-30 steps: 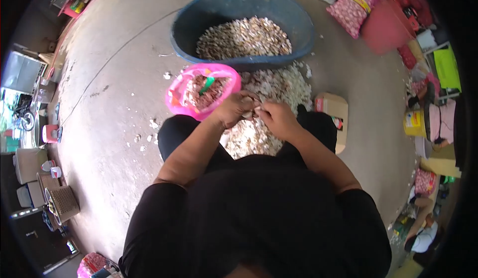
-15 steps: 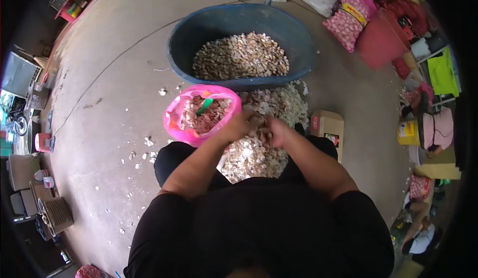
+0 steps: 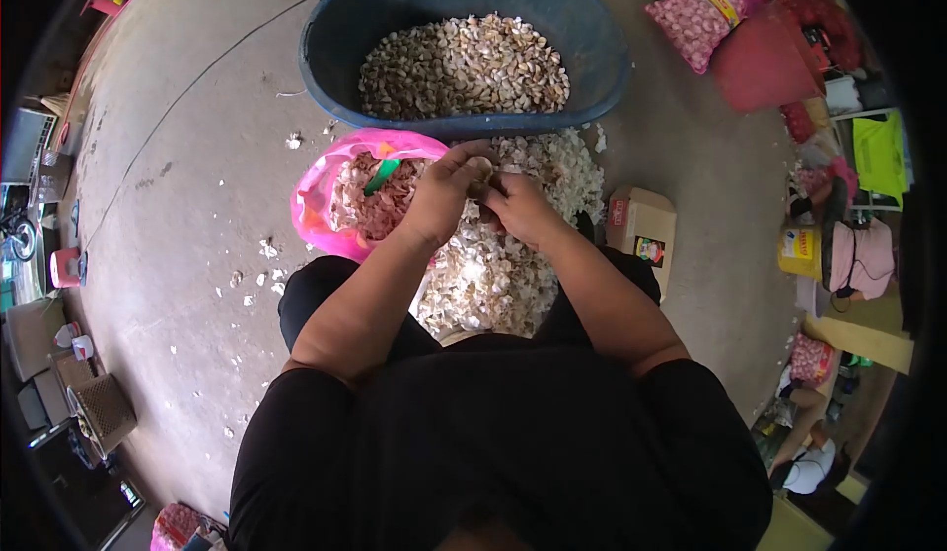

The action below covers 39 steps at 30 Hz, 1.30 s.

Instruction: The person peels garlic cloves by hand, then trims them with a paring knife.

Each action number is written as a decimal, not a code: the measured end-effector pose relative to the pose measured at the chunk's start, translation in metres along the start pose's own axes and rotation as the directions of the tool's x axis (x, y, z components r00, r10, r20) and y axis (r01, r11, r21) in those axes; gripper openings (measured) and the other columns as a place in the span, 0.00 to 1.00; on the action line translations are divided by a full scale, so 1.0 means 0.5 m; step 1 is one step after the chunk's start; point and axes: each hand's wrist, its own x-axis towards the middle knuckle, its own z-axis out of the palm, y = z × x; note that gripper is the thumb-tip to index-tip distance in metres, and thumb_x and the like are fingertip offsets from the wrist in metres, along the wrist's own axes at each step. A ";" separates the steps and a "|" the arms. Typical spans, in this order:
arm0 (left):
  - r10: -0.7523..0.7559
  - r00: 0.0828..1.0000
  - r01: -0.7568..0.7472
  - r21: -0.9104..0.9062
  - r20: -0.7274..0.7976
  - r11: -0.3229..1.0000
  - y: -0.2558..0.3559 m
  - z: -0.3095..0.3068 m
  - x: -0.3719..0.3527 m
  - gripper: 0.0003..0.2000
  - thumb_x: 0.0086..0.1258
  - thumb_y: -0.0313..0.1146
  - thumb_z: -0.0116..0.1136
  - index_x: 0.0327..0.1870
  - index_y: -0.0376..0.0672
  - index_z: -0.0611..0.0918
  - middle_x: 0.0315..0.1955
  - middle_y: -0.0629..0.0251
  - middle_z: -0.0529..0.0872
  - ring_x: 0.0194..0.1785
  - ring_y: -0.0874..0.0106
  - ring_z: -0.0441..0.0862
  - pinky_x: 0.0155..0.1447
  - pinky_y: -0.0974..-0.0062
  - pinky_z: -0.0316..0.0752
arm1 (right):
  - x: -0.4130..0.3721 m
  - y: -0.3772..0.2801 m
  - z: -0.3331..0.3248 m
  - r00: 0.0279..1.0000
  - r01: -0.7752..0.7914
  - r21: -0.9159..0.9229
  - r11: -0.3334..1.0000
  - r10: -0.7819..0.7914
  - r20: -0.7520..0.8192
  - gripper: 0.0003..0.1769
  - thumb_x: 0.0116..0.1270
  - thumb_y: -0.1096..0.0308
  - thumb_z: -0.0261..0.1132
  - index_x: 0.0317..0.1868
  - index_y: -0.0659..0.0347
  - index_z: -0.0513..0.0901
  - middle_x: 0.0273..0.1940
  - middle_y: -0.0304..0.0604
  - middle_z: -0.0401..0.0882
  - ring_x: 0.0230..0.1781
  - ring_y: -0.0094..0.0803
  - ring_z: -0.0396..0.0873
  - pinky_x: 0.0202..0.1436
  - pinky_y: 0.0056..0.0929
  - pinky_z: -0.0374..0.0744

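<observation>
My left hand (image 3: 446, 192) is closed on a pale garlic clove (image 3: 480, 165), pinched between thumb and fingers. My right hand (image 3: 521, 208) meets it from the other side, its fingers bent in against the clove; whether it also holds a small blade cannot be seen. Beneath both hands spreads a heap of papery garlic skins (image 3: 488, 280) between my knees. On the left, close to my left wrist, stands a pink plastic bag (image 3: 314, 181) of reddish skins with a green piece (image 3: 383, 176) on top. Beyond it is a large blue tub (image 3: 326, 87) holding many garlic cloves (image 3: 469, 63).
A small open cardboard box (image 3: 656, 216) sits right of my knee. At the upper right are a net sack of garlic (image 3: 691, 18) and a red tub (image 3: 764, 63). A dark cable (image 3: 212, 63) crosses the floor on the left, and a perforated basket (image 3: 104, 413) stands lower left.
The view has tilted and shifted, so the tub sits higher. My hands, blurred and lower over the skins before, are now raised and drawn together around the clove.
</observation>
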 end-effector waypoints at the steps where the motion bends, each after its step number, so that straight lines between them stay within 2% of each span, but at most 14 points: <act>1: 0.071 0.996 -0.069 0.035 -0.050 0.997 0.004 0.013 -0.005 0.16 0.64 0.28 0.47 0.52 0.33 0.68 0.37 0.62 0.77 0.38 0.76 0.74 0.45 0.79 0.69 | 0.008 0.011 0.001 1.000 0.005 0.035 0.999 -0.004 -0.021 0.13 0.66 0.62 0.52 0.28 0.63 0.72 0.16 0.34 0.68 0.12 0.19 0.66 0.15 0.17 0.66; 4: 0.105 0.994 -0.096 0.351 -0.007 0.931 -0.012 0.002 0.006 0.18 0.65 0.25 0.46 0.55 0.33 0.65 0.44 0.61 0.76 0.47 0.75 0.71 0.53 0.78 0.66 | 0.026 0.030 -0.012 0.999 0.000 0.358 0.934 0.018 -0.048 0.11 0.65 0.65 0.52 0.28 0.63 0.72 0.15 0.35 0.68 0.11 0.19 0.65 0.14 0.17 0.65; 5: 0.122 0.992 -0.106 0.362 -0.023 0.926 -0.019 0.000 0.010 0.17 0.63 0.25 0.49 0.54 0.32 0.67 0.43 0.62 0.76 0.45 0.77 0.72 0.51 0.79 0.67 | 0.028 0.033 -0.015 0.999 0.005 0.333 0.943 0.006 -0.033 0.10 0.65 0.68 0.52 0.28 0.63 0.72 0.16 0.36 0.69 0.11 0.20 0.66 0.14 0.18 0.66; 8: 0.074 0.993 -0.046 0.283 -0.090 0.958 -0.022 -0.009 0.023 0.15 0.63 0.27 0.50 0.50 0.33 0.71 0.39 0.64 0.78 0.40 0.78 0.74 0.46 0.81 0.69 | 0.033 0.019 -0.032 0.999 -0.034 0.046 0.998 0.034 0.000 0.08 0.64 0.68 0.53 0.31 0.64 0.73 0.16 0.40 0.70 0.11 0.26 0.69 0.13 0.25 0.66; 11: 0.177 0.980 -0.071 0.671 -0.091 0.738 -0.014 -0.012 0.025 0.13 0.60 0.25 0.52 0.46 0.34 0.75 0.33 0.65 0.80 0.34 0.79 0.76 0.39 0.82 0.72 | 0.037 0.000 -0.055 0.887 0.311 -0.442 0.841 -0.424 -0.182 0.06 0.60 0.69 0.58 0.32 0.63 0.72 0.20 0.46 0.73 0.17 0.37 0.73 0.19 0.29 0.70; 12: 0.178 0.982 -0.062 0.763 -0.070 0.643 -0.011 -0.008 0.022 0.13 0.60 0.24 0.52 0.46 0.34 0.75 0.32 0.65 0.80 0.33 0.79 0.76 0.38 0.82 0.72 | 0.035 -0.004 -0.056 0.872 0.365 -0.433 0.824 -0.466 -0.152 0.07 0.58 0.69 0.59 0.32 0.63 0.71 0.22 0.47 0.73 0.19 0.39 0.74 0.22 0.30 0.70; 13: 0.215 0.974 -0.092 0.738 -0.073 0.669 -0.032 -0.019 0.027 0.14 0.58 0.27 0.54 0.45 0.32 0.76 0.28 0.59 0.82 0.31 0.78 0.77 0.37 0.80 0.72 | 0.033 -0.008 -0.057 0.853 0.416 -0.424 0.804 -0.507 -0.124 0.08 0.57 0.70 0.61 0.33 0.63 0.71 0.24 0.48 0.74 0.22 0.41 0.75 0.25 0.31 0.71; 15: 0.146 0.986 -0.060 0.657 -0.077 0.752 -0.029 -0.020 0.029 0.13 0.57 0.23 0.52 0.44 0.31 0.75 0.28 0.63 0.80 0.31 0.80 0.75 0.36 0.82 0.71 | 0.032 -0.009 -0.064 0.877 0.412 -0.378 0.829 -0.473 -0.082 0.11 0.53 0.72 0.64 0.34 0.63 0.70 0.27 0.47 0.75 0.28 0.41 0.76 0.30 0.31 0.72; 17: 0.057 0.994 0.001 0.541 -0.090 0.841 -0.019 -0.013 0.027 0.12 0.58 0.20 0.51 0.43 0.30 0.75 0.28 0.65 0.79 0.30 0.81 0.75 0.35 0.83 0.71 | 0.044 0.005 -0.069 0.893 0.409 -0.252 0.877 -0.442 -0.088 0.11 0.53 0.72 0.64 0.33 0.62 0.69 0.26 0.47 0.74 0.27 0.39 0.75 0.30 0.31 0.71; 27: 0.140 0.977 -0.017 0.590 -0.164 0.808 -0.019 0.005 0.031 0.11 0.59 0.28 0.55 0.41 0.32 0.78 0.19 0.67 0.78 0.23 0.84 0.71 0.27 0.83 0.68 | 0.050 0.026 -0.071 0.899 0.372 -0.211 0.904 -0.407 -0.158 0.09 0.58 0.73 0.58 0.29 0.63 0.65 0.21 0.40 0.68 0.18 0.26 0.69 0.23 0.27 0.68; 30: 0.119 0.986 -0.034 0.564 -0.116 0.825 -0.009 0.008 0.030 0.12 0.58 0.26 0.55 0.42 0.31 0.77 0.22 0.65 0.79 0.25 0.82 0.73 0.29 0.83 0.70 | 0.049 0.007 -0.091 0.990 0.135 0.379 0.916 -0.115 -0.077 0.07 0.61 0.73 0.56 0.30 0.63 0.65 0.22 0.38 0.68 0.19 0.23 0.68 0.22 0.23 0.70; 31: 0.099 0.991 -0.026 0.580 -0.095 0.814 -0.007 0.007 0.028 0.12 0.58 0.25 0.54 0.42 0.30 0.76 0.24 0.65 0.80 0.26 0.82 0.74 0.31 0.83 0.71 | 0.055 0.016 -0.094 0.986 0.167 0.369 0.914 -0.157 -0.058 0.07 0.60 0.73 0.57 0.31 0.64 0.65 0.24 0.37 0.70 0.21 0.22 0.70 0.24 0.22 0.72; 35: 0.041 0.998 0.004 0.669 -0.052 0.743 -0.008 0.000 0.021 0.12 0.57 0.22 0.54 0.43 0.29 0.75 0.27 0.63 0.81 0.29 0.80 0.77 0.34 0.83 0.73 | 0.056 0.036 -0.066 0.866 0.486 -0.086 0.870 -0.492 -0.086 0.10 0.57 0.73 0.61 0.33 0.63 0.67 0.27 0.38 0.71 0.25 0.22 0.71 0.28 0.21 0.73; 39: 0.068 0.994 -0.006 0.555 -0.090 0.832 -0.003 0.018 0.015 0.12 0.56 0.23 0.54 0.42 0.29 0.76 0.26 0.63 0.81 0.27 0.81 0.76 0.32 0.84 0.72 | 0.055 0.037 -0.063 0.843 0.495 -0.215 0.842 -0.525 -0.114 0.09 0.58 0.72 0.60 0.33 0.63 0.67 0.24 0.39 0.70 0.24 0.21 0.69 0.27 0.21 0.71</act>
